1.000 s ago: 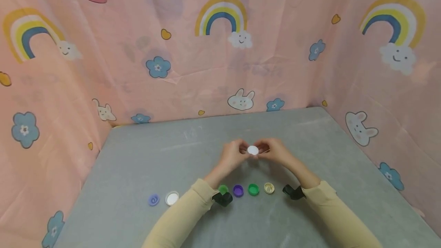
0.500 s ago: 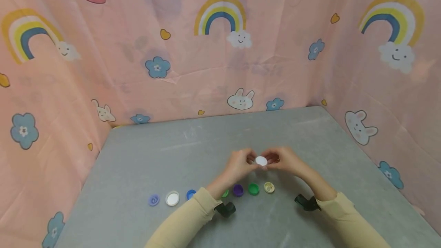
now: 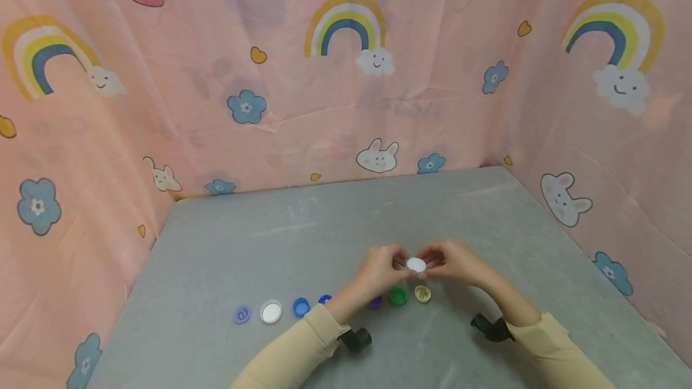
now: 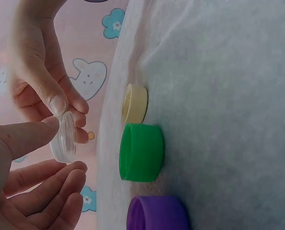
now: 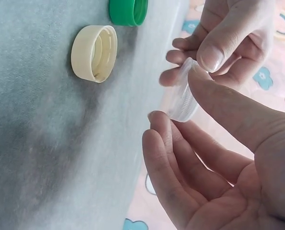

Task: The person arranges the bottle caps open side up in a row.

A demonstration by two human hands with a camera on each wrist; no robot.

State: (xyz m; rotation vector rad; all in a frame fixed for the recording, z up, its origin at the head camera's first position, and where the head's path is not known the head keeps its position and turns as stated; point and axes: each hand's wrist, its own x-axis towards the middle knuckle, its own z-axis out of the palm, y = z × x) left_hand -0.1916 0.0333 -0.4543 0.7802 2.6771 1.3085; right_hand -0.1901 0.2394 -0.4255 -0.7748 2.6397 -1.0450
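A translucent white, ridge-sided bottle cap (image 3: 416, 265) is held above the table between both hands. My left hand (image 3: 380, 270) pinches one side with thumb and fingers, and my right hand (image 3: 458, 264) pinches the other. In the left wrist view the clear cap (image 4: 64, 139) stands on edge between the thumbs and fingers. Just below the hands on the table are a cream cap (image 3: 423, 294) and a green cap (image 3: 397, 296). A purple cap (image 4: 161, 213) lies beside the green one, partly covered by the left forearm in the head view.
Further left along the same row lie a dark blue cap (image 3: 325, 299), a blue cap (image 3: 301, 307), a white cap (image 3: 271, 311) and a pale violet cap (image 3: 241, 314). The grey table (image 3: 243, 245) is bordered by a pink patterned curtain (image 3: 324, 119).
Both hands have moved rightward and nearer the person, carrying the clear cap. The left forearm uncovers the blue caps and now covers the light green cap and part of the purple one.
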